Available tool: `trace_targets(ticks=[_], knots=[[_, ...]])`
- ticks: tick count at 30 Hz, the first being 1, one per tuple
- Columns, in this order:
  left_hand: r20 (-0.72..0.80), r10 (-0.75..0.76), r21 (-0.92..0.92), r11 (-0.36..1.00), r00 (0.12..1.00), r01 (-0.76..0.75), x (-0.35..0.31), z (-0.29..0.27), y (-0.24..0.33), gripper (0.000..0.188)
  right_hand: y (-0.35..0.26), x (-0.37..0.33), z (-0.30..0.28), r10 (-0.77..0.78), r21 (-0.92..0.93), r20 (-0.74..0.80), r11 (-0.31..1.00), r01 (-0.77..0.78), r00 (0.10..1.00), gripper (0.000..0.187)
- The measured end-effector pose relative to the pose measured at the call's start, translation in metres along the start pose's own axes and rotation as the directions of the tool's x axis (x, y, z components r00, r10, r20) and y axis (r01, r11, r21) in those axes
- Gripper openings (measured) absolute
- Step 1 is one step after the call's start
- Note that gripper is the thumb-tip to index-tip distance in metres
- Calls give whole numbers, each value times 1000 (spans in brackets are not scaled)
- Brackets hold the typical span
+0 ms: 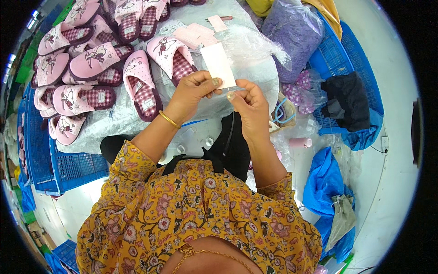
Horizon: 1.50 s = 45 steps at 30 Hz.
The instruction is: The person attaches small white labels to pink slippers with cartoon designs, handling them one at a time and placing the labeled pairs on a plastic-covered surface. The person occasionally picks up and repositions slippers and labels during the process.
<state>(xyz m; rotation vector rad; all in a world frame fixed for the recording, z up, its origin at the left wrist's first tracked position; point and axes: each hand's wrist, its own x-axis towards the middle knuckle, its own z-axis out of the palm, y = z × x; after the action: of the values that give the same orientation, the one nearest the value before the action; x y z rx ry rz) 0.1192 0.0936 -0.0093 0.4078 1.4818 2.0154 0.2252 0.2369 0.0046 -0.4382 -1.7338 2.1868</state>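
Note:
A pale rectangular card tag [216, 63] is pinched at its lower left corner by my left hand [194, 91]. Beside it, my right hand [248, 102] pinches a thin clear string [231, 123] at the card's lower edge, and the string hangs down toward my lap. Just past my hands, on the plastic-covered table, lies a pair of pink slippers with checked insoles: one slipper [142, 84] left of my left wrist, the other [172, 57] behind my left hand.
Many more pink slippers [84, 98] crowd the table's left side. Pink cards [196, 35] lie farther back. At right are a bag of purple material [292, 36], a blue crate [365, 68] and a dark cloth [346, 100]. Another blue crate [80, 166] stands at lower left.

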Motion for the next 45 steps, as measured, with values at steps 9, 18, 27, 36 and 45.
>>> trace_targets(ticks=[9, 18, 27, 36, 45], knots=[[-6, 59, -42, 997, 998, -59, -14, 4, -7, 14, 9, -5, 7, -39, 50, -17, 998, 40, 999, 17], [-36, 135, 98, 986, 990, -131, -30, 13, -5, 16, 11, -10, 5, -30, 60, -20, 998, 31, 999, 21], [45, 138, 203, 969, 989, -145, -36, 11, -9, 18, 19, -7, -1, -5, 105, 5, 994, 5, 1000, 15], [432, -104, 60, 994, 896, 86, -37, -36, 15, 19, 4, -20, -14, -1, -366, 303, 923, 118, 953, 10], [260, 44, 549, 815, 965, -185, -54, -32, 6, 11, 18, -20, -2, -9, -417, 374, 891, 177, 928, 13]])
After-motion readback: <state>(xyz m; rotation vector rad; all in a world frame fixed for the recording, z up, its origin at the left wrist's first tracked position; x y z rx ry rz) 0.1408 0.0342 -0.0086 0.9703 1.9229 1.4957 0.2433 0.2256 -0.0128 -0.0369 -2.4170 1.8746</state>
